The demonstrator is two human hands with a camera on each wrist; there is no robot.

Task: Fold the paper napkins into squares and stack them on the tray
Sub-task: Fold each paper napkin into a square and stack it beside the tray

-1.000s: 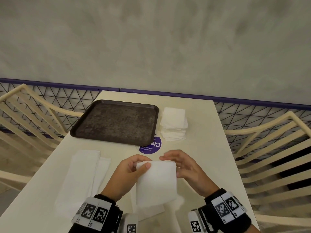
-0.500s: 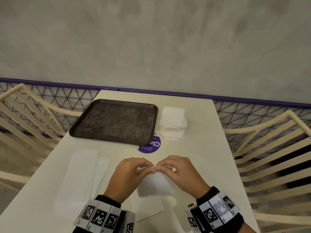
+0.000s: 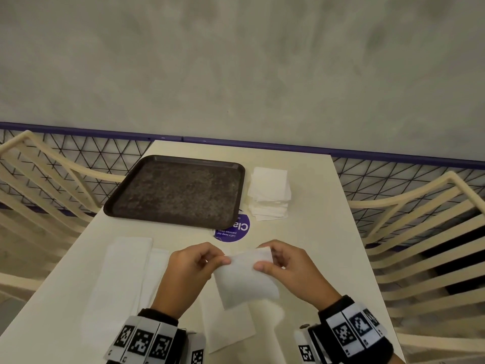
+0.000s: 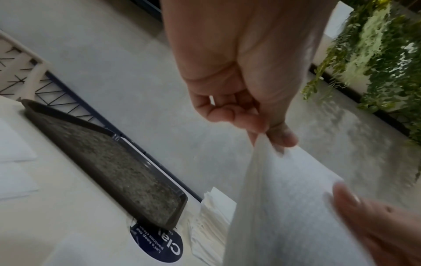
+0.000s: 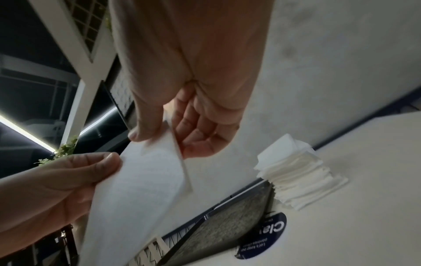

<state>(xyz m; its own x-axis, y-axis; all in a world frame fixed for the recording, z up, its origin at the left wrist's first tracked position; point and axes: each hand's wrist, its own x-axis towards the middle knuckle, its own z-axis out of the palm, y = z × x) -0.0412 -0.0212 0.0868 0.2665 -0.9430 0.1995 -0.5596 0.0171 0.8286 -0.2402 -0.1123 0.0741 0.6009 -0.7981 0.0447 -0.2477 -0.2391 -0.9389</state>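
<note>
A white paper napkin hangs folded above the table's near edge. My left hand pinches its top left corner between thumb and fingertips, and my right hand pinches its top right corner. The left wrist view shows that napkin hanging from my left hand. In the right wrist view my right hand pinches the napkin at its top edge. The dark tray lies bare at the far left of the table. A stack of folded napkins stands to its right.
Unfolded napkins lie flat at the near left, and another lies under my hands. A purple round sticker sits partly under the tray. Cream slatted chairs flank the table on both sides. A grey wall rises behind.
The napkin went from a long hanging strip to a shorter folded piece. Both hands came together at its top edge, then drew slightly apart, each pinching a corner.
</note>
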